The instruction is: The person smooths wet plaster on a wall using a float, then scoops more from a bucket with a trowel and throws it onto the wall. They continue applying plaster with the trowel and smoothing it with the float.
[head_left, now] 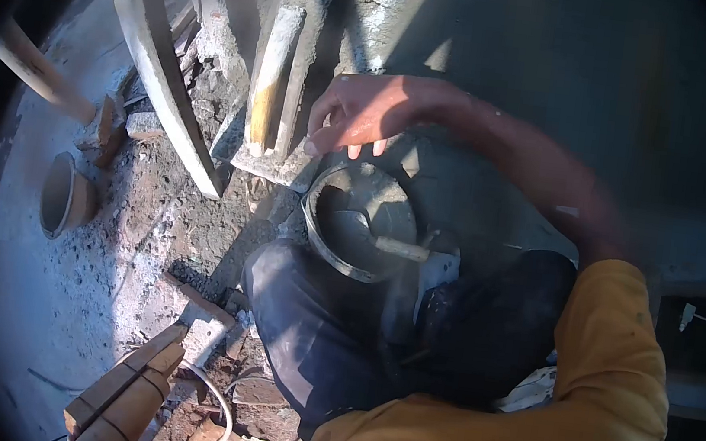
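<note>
My right hand (363, 120) is stretched out above the far rim of a round, mortar-smeared pan (313, 225). Its wrist is bent and its fingers hang downward, a little apart, with no object visible in them. Inside the pan lies a trowel (357, 225), its wooden handle (402, 249) reaching over the near right rim. Grey, wet-looking mortar (384, 211) coats the pan's inside. My left hand does not show.
Several wooden poles (271, 81) and a long curved plank (157, 67) lean beyond the pan. A bucket-like pot (64, 196) lies at the left. Bound wood pieces (125, 390), a pale cable (220, 410) and broken bricks (259, 391) lie near my crossed legs (306, 328).
</note>
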{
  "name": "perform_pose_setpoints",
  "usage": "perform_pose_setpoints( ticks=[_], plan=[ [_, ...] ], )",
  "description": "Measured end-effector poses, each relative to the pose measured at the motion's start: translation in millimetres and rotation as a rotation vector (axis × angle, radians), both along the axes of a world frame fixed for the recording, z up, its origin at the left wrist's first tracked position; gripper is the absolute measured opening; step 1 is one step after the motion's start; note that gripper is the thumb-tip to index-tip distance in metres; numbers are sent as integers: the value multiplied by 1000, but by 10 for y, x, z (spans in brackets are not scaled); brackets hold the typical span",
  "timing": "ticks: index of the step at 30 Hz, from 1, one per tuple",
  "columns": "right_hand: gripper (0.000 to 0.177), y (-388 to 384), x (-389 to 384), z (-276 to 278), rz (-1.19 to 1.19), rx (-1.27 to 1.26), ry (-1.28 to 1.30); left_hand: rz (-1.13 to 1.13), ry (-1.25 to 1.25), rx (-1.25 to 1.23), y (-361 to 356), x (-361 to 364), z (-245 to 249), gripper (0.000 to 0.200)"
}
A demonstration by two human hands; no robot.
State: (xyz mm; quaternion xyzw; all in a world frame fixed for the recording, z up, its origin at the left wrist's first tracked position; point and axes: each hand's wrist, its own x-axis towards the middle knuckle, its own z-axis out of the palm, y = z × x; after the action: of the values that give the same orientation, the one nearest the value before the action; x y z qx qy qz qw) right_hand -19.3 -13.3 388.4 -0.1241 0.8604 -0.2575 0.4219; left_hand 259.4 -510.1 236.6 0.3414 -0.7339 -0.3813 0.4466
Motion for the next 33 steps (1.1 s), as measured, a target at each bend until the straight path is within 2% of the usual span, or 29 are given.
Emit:
perform_pose_setpoints(
  ticks=[2,6,8,10,11,12,15,19,22,25,27,30,31,33],
  plan=[
    [72,570,316,64,-225,-109,-87,-39,-14,3,136,-77,-20,70],
    [84,1922,1300,-727,-520,187,-472,-113,-39,-3,401,-245,26,71],
    [78,2311,1929,-1102,-461,301,-693,-148,-47,-26,561,-368,33,72],
    [61,2387,2648,-1346,-951,-145,-1145,-204,-70,-36,745,-553,-12,72],
    [60,2388,2958,-1378,-1022,-263,-1278,-243,-77,-34,858,-679,-43,72],
    [59,2375,3134,-1405,-970,-291,-1318,-277,-84,-36,966,-776,-63,73],
    [58,2308,3226,-1462,-783,-309,-1286,-340,-96,-44,1209,-963,-80,73],
    [58,2357,2821,-1400,-605,-308,-1133,-402,-111,-58,1445,-1104,-78,74],
    [59,2410,2482,-1152,-563,-402,-1079,-429,-119,-67,1584,-1171,-45,75],
    [69,2596,2108,-683,-618,-626,-1012,-430,-116,-46,1731,-1229,-34,76],
    [79,2705,1883,-348,-617,-1070,-763,-421,-105,-38,1816,-1255,6,76],
    [80,2634,1850,-158,-560,-784,-451,-425,-93,-37,1858,-1256,91,77],
    [72,2546,1933,-191,-556,-736,-502,-428,-93,-36,1859,-1247,109,77],
    [71,2580,2153,-810,-292,-690,-695,-418,-100,-49,1753,-1191,147,78]
  ],
)
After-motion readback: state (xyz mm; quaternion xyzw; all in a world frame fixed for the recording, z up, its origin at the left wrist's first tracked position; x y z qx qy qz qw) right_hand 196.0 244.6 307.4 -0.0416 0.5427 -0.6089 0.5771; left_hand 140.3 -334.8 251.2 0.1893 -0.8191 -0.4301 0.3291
